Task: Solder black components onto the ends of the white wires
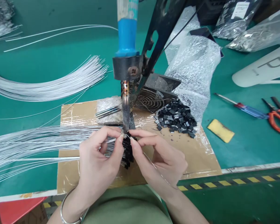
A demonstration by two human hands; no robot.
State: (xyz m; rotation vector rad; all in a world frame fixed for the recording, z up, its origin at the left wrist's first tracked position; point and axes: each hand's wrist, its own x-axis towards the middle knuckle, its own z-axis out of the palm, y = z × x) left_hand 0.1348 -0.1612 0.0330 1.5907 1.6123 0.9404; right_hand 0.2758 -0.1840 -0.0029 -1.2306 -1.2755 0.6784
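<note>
Under the tip of a soldering iron (pixel 126 113) clamped upright, both hands meet. My left hand (pixel 101 161) pinches a thin white wire close to the tip. Thumb and forefinger of my right hand (pixel 158 157) are pressed on a thin solder wire (pixel 155 166), which trails down over the palm. A tiny metal part (pixel 125 136) shows between the fingertips; its details are too small to tell. Just below the fingertips lie black connector pieces (pixel 128 152) on the ends of a wire bundle (pixel 44 140), over brown cardboard (pixel 207 158).
A pile of small black parts (pixel 177 116) sits right of the iron, beside bubble wrap (pixel 193 68). Farther right are a screwdriver (pixel 242 107), a yellow sponge (pixel 221 130) and orange-handled pliers (pixel 278 119). Another white wire bundle (pixel 49 88) lies at left.
</note>
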